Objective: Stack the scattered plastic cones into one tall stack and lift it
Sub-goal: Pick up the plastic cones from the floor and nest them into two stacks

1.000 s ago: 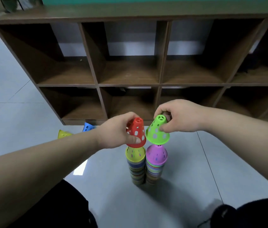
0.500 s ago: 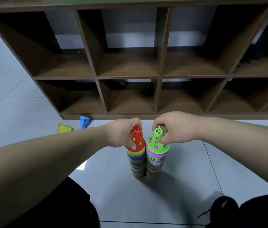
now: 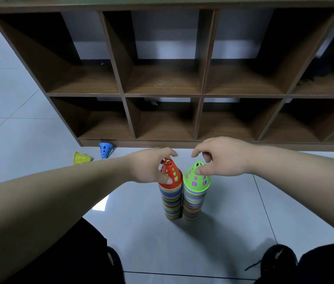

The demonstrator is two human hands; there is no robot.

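Two tall stacks of many-coloured plastic cones stand side by side on the floor. The left stack is topped by a red cone. My left hand holds this cone, thumb on its lower side and fingers over its tip. A green cone sits on top of the right stack. My right hand pinches it near the tip with thumb and curled fingers, the index finger raised off it. Both top cones sit fully down on their stacks.
A blue cone and a yellow cone lie loose on the floor to the left, near the base of a brown cubby shelf standing just behind the stacks. My dark-clothed knees and a black shoe frame the tiled floor in front.
Both hands brought the red and green cones down onto the two stacks and pressed them home. My right index finger has since lifted off the green cone.
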